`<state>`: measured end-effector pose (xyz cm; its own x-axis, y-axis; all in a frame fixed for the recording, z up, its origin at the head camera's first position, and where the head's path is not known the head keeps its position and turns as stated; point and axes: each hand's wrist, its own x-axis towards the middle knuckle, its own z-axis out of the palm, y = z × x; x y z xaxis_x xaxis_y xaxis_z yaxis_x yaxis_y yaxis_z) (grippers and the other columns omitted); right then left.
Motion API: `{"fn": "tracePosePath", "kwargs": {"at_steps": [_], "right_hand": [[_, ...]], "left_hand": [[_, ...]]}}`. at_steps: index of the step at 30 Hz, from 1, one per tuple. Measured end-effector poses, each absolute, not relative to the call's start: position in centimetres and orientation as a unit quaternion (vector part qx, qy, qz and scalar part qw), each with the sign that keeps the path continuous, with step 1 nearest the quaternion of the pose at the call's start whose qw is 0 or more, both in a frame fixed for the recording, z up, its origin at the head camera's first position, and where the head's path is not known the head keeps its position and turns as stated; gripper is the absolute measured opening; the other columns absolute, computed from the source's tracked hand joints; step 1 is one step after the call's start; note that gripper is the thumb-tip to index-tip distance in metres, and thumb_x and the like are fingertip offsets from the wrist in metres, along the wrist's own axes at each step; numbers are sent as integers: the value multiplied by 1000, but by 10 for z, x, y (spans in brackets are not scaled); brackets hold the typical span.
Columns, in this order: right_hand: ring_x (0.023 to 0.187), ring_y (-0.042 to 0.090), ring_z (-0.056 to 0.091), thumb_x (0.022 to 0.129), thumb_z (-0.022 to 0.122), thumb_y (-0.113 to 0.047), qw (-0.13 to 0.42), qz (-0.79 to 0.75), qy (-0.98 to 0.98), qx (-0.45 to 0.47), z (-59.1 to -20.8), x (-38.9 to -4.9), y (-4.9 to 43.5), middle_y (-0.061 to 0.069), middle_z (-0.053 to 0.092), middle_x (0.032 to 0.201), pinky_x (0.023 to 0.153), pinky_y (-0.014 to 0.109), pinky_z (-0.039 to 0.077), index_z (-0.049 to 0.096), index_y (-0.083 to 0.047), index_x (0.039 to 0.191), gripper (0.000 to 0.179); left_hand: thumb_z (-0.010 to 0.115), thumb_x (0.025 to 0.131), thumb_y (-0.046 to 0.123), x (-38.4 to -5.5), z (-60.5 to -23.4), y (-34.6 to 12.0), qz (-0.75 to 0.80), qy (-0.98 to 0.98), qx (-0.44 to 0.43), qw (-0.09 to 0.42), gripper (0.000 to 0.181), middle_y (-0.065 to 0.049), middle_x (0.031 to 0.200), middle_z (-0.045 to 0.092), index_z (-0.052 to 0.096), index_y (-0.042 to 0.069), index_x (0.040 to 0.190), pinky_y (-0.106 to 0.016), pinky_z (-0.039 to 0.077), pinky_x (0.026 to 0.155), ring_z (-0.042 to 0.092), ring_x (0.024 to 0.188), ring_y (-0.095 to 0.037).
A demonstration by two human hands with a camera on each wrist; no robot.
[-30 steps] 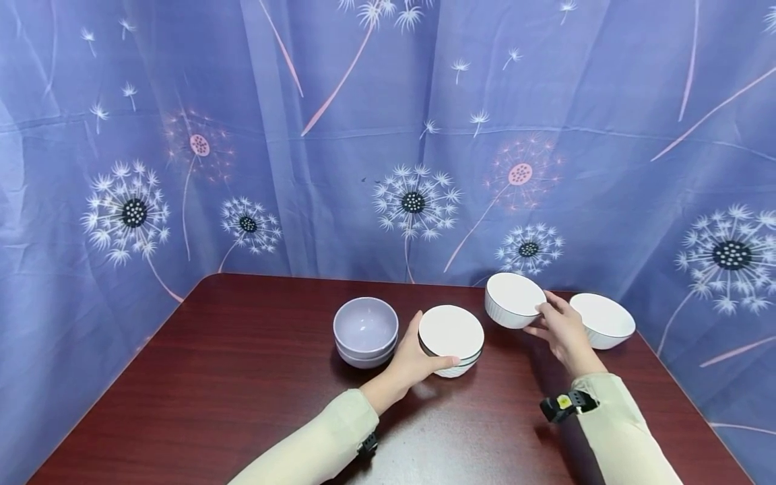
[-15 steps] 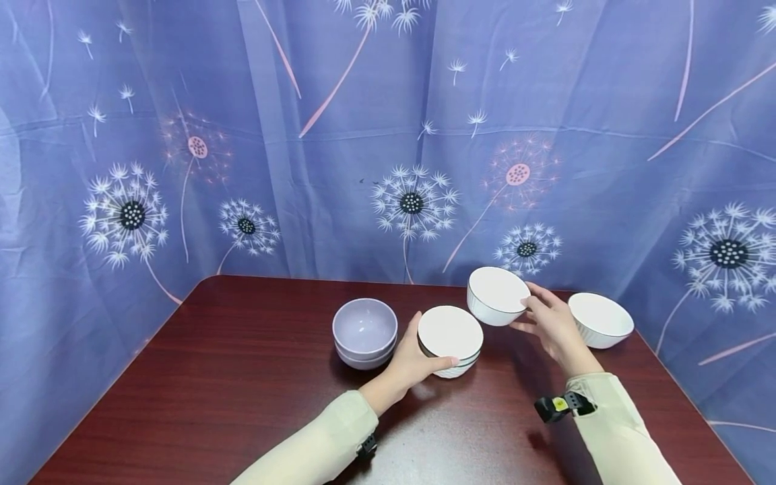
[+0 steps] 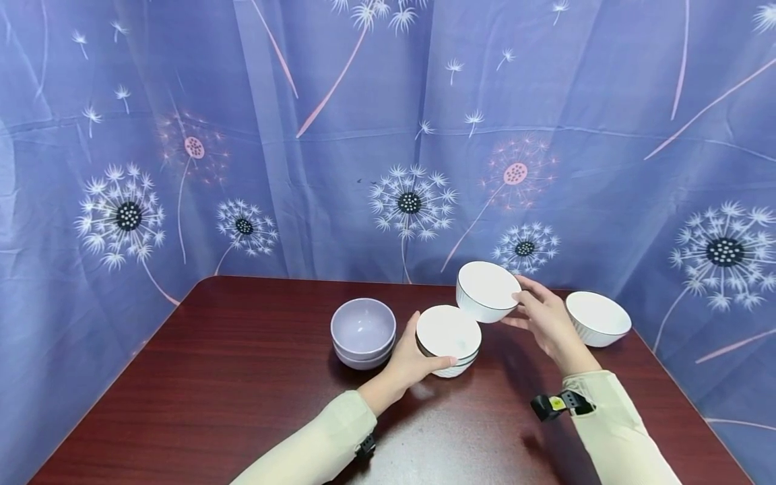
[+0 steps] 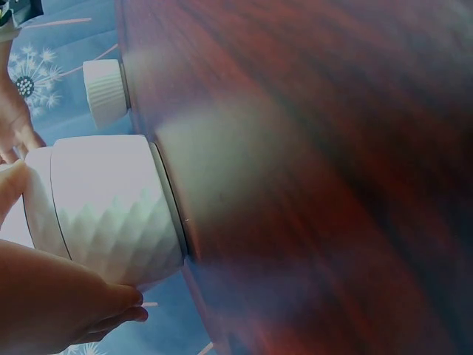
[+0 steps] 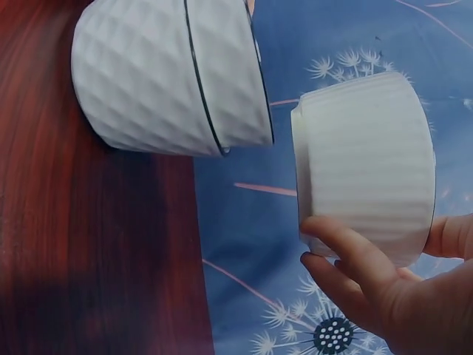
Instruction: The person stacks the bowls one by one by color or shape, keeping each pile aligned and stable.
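A stack of two white bowls [image 3: 448, 330] with dark rims and a diamond-textured outside stands mid-table. My left hand [image 3: 409, 360] grips it from the left, thumb across the near side. My right hand [image 3: 542, 323] holds a ribbed white bowl [image 3: 488, 293] by its right side, thumb at the rim and fingers under the base. That bowl is in the air, behind and a little right of the stack. In the right wrist view a gap shows between the ribbed bowl [image 5: 366, 163] and the stacked bowls [image 5: 148, 81].
Two nested lavender bowls [image 3: 364, 333] stand left of the stack, close to my left hand. Another ribbed white bowl [image 3: 599, 320] sits at the table's back right. A blue dandelion-print curtain [image 3: 327, 168] hangs behind the dark red wooden table [image 3: 200, 377].
My right hand has carried the ribbed white bowl left and slightly up, towards the stack. My left hand has stayed on the stacked bowls.
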<state>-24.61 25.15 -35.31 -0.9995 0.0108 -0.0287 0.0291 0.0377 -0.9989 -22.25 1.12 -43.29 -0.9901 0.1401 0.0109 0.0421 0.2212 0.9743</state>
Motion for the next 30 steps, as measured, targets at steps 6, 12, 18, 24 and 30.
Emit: {"fn": "tracePosePath", "kwargs": {"at_steps": [6, 12, 18, 24, 30], "right_hand": [[84, 5, 63, 99, 44, -10, 10, -696, 718, -9, -350, -244, 248, 27, 30, 142, 79, 32, 57, 18, -2, 153, 60], [84, 9, 65, 99, 47, -9, 14, -700, 713, -23, -349, -241, 244, 8, 51, 115, 79, 36, 57, 22, 2, 150, 58], [86, 10, 65, 100, 48, -12, 22, -690, 723, -39, -348, -240, 239, 2, 55, 104, 81, 39, 56, 24, 1, 150, 57], [86, 10, 66, 101, 48, -14, 21, -684, 728, -52, -349, -240, 232, 4, 55, 107, 79, 38, 57, 26, 0, 149, 55], [85, 12, 65, 100, 48, -11, 28, -689, 722, -58, -352, -240, 226, 5, 56, 108, 79, 41, 57, 29, 3, 147, 53]], "left_hand": [[90, 65, 20, -222, -431, 10, 622, 780, 60, 38, 112, -18, 149, 36, 21, 11, 153, -54, 27, 110, 33, 136, -35], [90, 64, 21, -222, -431, 10, 622, 780, 59, 40, 112, -17, 149, 36, 21, 11, 153, -53, 27, 110, 33, 136, -34], [89, 65, 19, -223, -433, 10, 622, 779, 65, 41, 112, -18, 148, 37, 21, 8, 153, -53, 28, 110, 34, 135, -35], [89, 66, 19, -223, -432, 10, 624, 777, 69, 37, 112, -18, 147, 37, 20, 7, 153, -52, 29, 110, 34, 135, -35], [89, 65, 21, -223, -433, 9, 628, 774, 70, 40, 112, -16, 148, 37, 20, 8, 153, -51, 28, 111, 33, 136, -33]]}}
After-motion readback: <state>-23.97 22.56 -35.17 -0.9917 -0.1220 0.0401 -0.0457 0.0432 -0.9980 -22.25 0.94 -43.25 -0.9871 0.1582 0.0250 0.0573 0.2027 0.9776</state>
